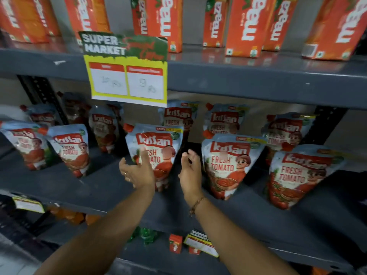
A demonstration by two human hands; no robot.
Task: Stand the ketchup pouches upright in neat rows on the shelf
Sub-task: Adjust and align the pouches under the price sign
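Observation:
Several Kissan ketchup pouches stand upright in two rows on the grey middle shelf [83, 187]. The front-row centre pouch [158, 143] stands between my hands. My left hand [137, 171] is open in front of its lower left, fingers spread, and seems just off its face. Open as well, my right hand [189, 169] hovers to the right of that pouch and holds nothing. Another front pouch [228, 165] stands just right of my right hand, and one more [301, 175] at far right. Two pouches [69, 149] stand at the front left. Back-row pouches [224, 120] stand behind.
A yellow and green supermarket price sign [127, 70] hangs from the upper shelf edge [258, 76]. Orange Maaza juice cartons [244, 26] fill the upper shelf. On the shelf below are small Maaza cartons [175, 244], green bottle caps [147, 235] and another price tag [200, 243].

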